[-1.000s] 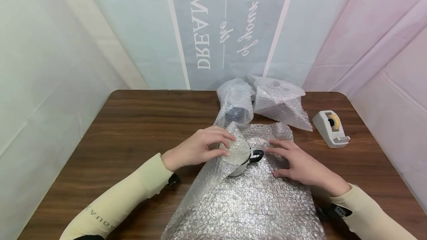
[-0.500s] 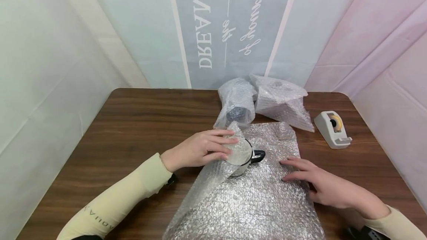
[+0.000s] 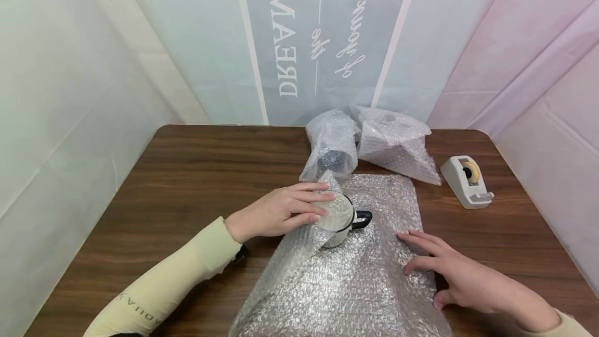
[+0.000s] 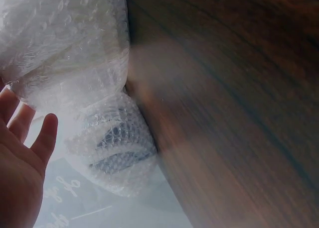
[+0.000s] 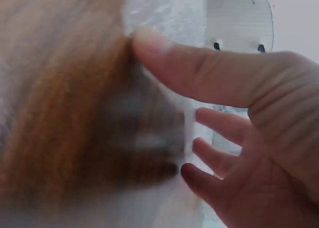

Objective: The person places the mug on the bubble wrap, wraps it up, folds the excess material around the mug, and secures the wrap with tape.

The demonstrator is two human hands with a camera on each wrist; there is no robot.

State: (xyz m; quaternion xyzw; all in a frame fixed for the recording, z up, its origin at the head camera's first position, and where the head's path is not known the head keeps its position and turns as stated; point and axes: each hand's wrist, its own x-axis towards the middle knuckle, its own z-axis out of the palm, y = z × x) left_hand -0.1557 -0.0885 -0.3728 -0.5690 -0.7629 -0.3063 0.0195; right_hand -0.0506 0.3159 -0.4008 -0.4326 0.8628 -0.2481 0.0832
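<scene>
A white mug [image 3: 343,235] with a black rim and black handle [image 3: 362,219] stands on a large bubble wrap sheet [image 3: 341,285] in the head view. The sheet's left part is folded up over the mug's top. My left hand [image 3: 292,208] rests on that fold, fingers loosely extended across the mug's top. In the left wrist view, bubble wrap [image 4: 65,49] lies above the fingers of this hand [image 4: 22,163]. My right hand [image 3: 460,272] touches the sheet's right edge with spread fingers, its thumb apart from them. Motion blurs part of the right wrist view around the thumb [image 5: 199,73].
Behind the mug lie two bubble-wrapped bundles: a rounded one [image 3: 331,137] with something dark inside, and a wider one [image 3: 393,139]. A white tape dispenser [image 3: 468,183] stands on the right of the dark wooden table [image 3: 215,160]. Fabric curtains [image 3: 196,40] hang behind.
My right hand has moved from near the mug's handle to the sheet's right edge, rightward and nearer to me. The sheet's right part has rippled. My left hand has settled flatter on the mug.
</scene>
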